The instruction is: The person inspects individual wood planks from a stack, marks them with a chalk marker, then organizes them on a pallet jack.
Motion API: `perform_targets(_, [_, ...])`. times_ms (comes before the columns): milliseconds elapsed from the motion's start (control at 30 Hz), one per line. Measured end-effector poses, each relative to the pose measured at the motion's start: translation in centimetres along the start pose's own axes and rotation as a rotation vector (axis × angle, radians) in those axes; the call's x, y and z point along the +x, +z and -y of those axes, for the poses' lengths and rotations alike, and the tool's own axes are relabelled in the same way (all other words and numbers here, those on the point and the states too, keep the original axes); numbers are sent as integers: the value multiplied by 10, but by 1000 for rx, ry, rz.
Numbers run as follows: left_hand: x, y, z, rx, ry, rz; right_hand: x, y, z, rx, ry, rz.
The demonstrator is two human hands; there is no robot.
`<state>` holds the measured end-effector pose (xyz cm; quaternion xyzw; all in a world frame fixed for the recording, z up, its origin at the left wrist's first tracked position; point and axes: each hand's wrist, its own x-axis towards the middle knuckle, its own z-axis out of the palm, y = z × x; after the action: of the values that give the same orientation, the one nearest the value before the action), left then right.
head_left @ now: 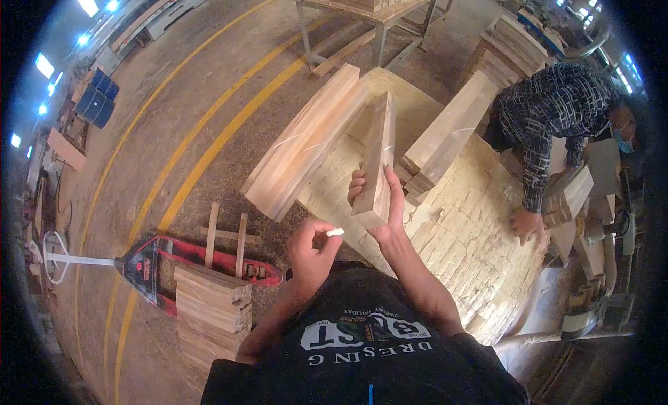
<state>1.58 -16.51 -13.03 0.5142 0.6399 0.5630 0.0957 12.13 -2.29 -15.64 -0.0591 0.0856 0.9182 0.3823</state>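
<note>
Head view, looking down over the person's own chest. The right hand (386, 210) is closed around the near end of a wooden block (379, 161), which is raised on edge, its long axis running away from the viewer, above a broad stack of pale boards (466, 224). The left hand (309, 248) is pinched shut on a small piece of white chalk (335, 232), its tip just beside the block's near end but not touching it. Longer planks (306, 144) lie tilted to the left of the block, and further blocks (445, 137) to its right. A co-worker's hand (527, 224) rests on the stack at the right. A red pallet jack (174, 262) stands on the floor at the near left. Judged step: inspecting and marking the block. The next move calls for holding the block steady while the chalk meets its face.
</note>
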Motion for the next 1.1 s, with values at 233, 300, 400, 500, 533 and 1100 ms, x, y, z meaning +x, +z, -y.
perform_targets(233, [-5, 29, -8, -29, 100, 42, -1, -13, 15, -200, -90, -78])
perform_targets(300, [-9, 30, -10, -17, 60, 28, 1, -14, 17, -290, -112, -94])
perform_targets(400, [-7, 29, -8, 36, 93, 11, 0, 0, 23, -387, -56, -163])
perform_targets(500, [0, 38, -2, 132, 271, 21, 5, -10, 29, -520, -48, -181])
perform_targets(533, [5, 40, -6, 213, 285, 45, 9, -12, 26, -629, -90, -209])
perform_targets(1100, [53, -65, 30, 269, -74, -296, -43, 84, 51, -1275, -630, -209])
